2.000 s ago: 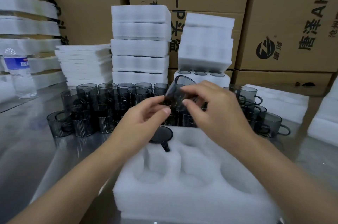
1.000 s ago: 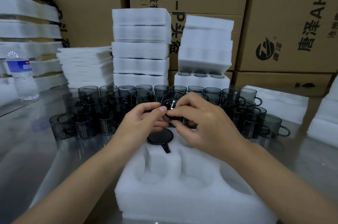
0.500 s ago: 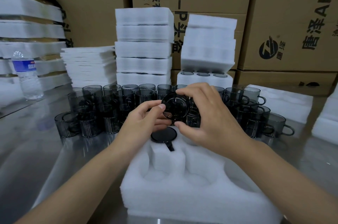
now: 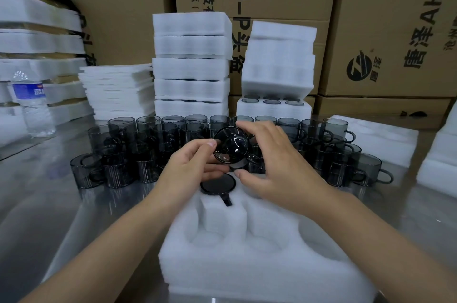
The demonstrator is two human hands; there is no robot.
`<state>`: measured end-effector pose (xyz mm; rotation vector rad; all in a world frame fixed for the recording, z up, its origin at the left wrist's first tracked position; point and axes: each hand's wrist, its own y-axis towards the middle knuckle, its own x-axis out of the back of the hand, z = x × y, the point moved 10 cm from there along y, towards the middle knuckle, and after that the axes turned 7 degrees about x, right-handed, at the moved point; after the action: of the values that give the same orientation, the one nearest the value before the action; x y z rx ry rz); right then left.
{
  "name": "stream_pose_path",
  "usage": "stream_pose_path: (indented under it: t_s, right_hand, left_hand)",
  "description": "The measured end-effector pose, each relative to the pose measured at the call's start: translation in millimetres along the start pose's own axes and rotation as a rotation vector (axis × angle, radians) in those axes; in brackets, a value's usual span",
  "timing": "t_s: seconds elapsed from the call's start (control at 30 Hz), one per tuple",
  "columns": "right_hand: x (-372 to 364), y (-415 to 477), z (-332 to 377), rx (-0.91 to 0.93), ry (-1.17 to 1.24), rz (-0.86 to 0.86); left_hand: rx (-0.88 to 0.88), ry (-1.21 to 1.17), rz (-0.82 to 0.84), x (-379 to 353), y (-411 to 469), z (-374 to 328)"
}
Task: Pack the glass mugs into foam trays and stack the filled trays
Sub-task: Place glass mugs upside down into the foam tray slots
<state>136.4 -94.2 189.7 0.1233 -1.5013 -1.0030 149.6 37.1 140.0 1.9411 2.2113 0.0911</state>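
- The left hand [image 4: 190, 169] pinches the left edge of a dark glass mug [image 4: 231, 145], thumb tip on the rim and fingers curled in below it.
- The right hand [image 4: 279, 166] grips the same mug from the other side, fingers arched over the top edge and thumb tucked under the bottom edge.
- The mug sits squarely between the two hands, tipped on its side so one round end faces the person. I can't tell whether that end is the base or the mouth.
- It is held in the air just above the far end of the foam tray [image 4: 247, 265], clear of the pockets.
- Right beneath it, a second mug [image 4: 217, 185] sits sunk in a far pocket of the tray, its handle lying in a slot that points back toward the person.
- The nearer pockets show bare white foam.
- Behind the hands, a crowd of loose mugs [image 4: 148, 144] stands upright on the shiny metal table [image 4: 49, 203].
- Further back rise two stacks of foam trays [image 4: 191, 65], and mug rims show in the bottom tray of the right one.
- A pile of thin foam sheets [image 4: 118, 90] and a water bottle [image 4: 32, 102] stand to the left.
- Cardboard boxes [image 4: 395, 30] line the back.
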Motion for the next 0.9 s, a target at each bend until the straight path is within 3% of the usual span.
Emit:
stream_pose_path:
  t_s: [0.9]
  right_hand:
    - [1.0, -1.7, -2.2, -0.017, 0.012, 0.0]
  left_hand:
    - [-0.032, 0.107, 0.029, -0.1, -1.0, 0.1]
